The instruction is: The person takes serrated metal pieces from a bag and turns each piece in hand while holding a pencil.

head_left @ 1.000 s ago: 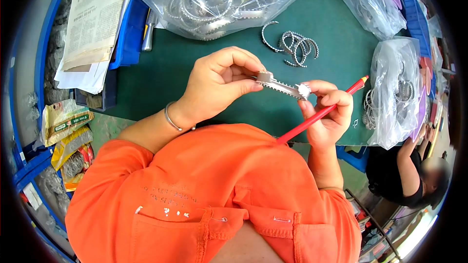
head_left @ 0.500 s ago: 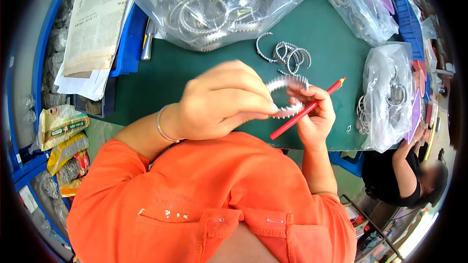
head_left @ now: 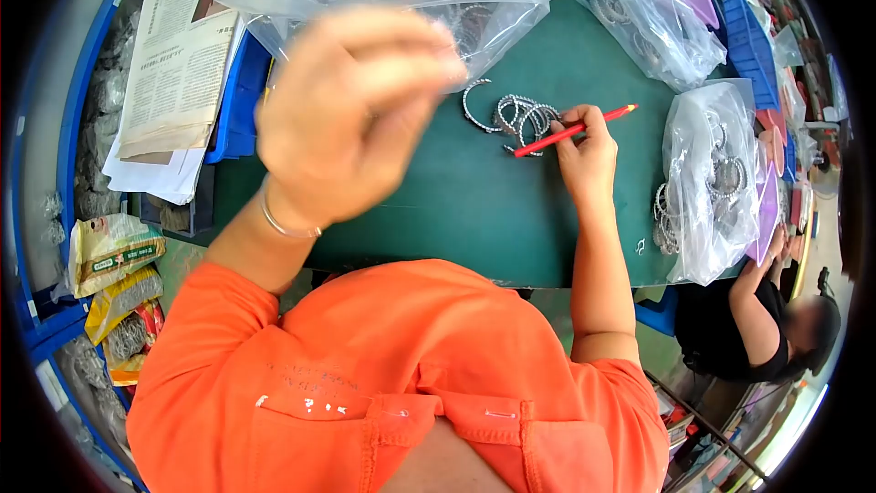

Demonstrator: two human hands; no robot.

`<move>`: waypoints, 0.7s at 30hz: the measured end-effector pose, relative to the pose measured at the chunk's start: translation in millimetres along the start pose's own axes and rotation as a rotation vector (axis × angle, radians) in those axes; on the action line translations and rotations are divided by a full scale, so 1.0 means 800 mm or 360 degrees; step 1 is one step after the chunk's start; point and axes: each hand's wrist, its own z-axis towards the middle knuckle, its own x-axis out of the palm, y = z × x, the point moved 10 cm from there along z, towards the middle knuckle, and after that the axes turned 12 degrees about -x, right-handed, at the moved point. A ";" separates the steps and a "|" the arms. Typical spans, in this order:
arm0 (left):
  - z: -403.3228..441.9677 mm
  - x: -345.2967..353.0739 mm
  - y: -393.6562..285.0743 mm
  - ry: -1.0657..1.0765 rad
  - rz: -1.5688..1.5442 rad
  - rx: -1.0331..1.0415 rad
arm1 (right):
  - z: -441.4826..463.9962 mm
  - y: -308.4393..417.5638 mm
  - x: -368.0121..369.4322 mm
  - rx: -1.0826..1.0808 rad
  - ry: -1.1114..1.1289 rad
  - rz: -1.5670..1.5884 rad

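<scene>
- The right hand [head_left: 587, 153] is mostly closed. It has a red pen [head_left: 545, 142] caught in its fingers, lying slantwise.
- Its fingertips are at the right edge of a small pile of rings [head_left: 525, 110]. I can't tell if they pinch one or just touch.
- The left hand [head_left: 342, 119] is up high, half curled and blurry. I can't see anything in it, but the blur may hide something. A bangle [head_left: 276, 223] is on that wrist.
- The rings lie on the green surface [head_left: 438, 210], and one open ring [head_left: 466, 110] lies at the left of the pile.
- I think the step now is to put a ring down or pick one up at the pile. I can't tell which.
- To me, the next move calls for a light pinch on just one ring, as they are tangled, with the pen tipped out of the way.
- Beyond the pile is a big clear bag [head_left: 525, 2] with more rings inside. Another bag [head_left: 689, 237] is well to the right.
- Papers [head_left: 169, 73] lie far to the left.
</scene>
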 end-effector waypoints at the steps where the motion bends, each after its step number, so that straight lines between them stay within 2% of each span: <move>1: -0.008 0.015 -0.008 0.0192 -0.0116 -0.0017 | -0.004 -0.017 0.012 0.0259 0.0167 0.0021; 2: -0.025 0.036 0.002 0.0460 -0.0400 -0.0228 | -0.003 -0.014 0.006 0.0087 -0.0004 0.0078; 3: -0.045 0.057 0.015 0.0597 -0.0557 -0.0428 | -0.004 -0.014 0.006 0.0089 0.0000 0.0081; 5: -0.097 0.097 0.052 0.0892 -0.0766 -0.1093 | -0.010 -0.010 -0.013 0.0094 -0.0254 0.0359; 7: -0.154 0.127 0.077 0.1083 -0.1059 -0.1736 | -0.017 0.013 -0.020 0.0108 -0.0317 0.0437; 9: -0.171 0.140 0.076 0.1164 -0.1174 -0.1864 | -0.026 0.045 -0.018 -0.0032 -0.0302 0.0576; 11: -0.190 0.152 0.073 0.1150 -0.1559 -0.2221 | -0.036 0.070 -0.006 -0.0109 -0.0198 0.0697; 13: -0.190 0.150 0.071 0.1145 -0.1617 -0.2214 | -0.045 0.083 -0.003 -0.0204 -0.0174 0.0737; 17: -0.191 0.140 0.074 0.1125 -0.1709 -0.2320 | -0.059 0.054 0.007 0.0328 -0.0163 0.1567; 19: -0.201 0.139 0.079 0.1069 -0.1901 -0.2455 | -0.058 0.053 0.007 0.0369 -0.0119 0.1782; 21: -0.204 0.138 0.079 0.1071 -0.1906 -0.2457 | -0.061 0.052 0.011 0.0368 -0.0087 0.1817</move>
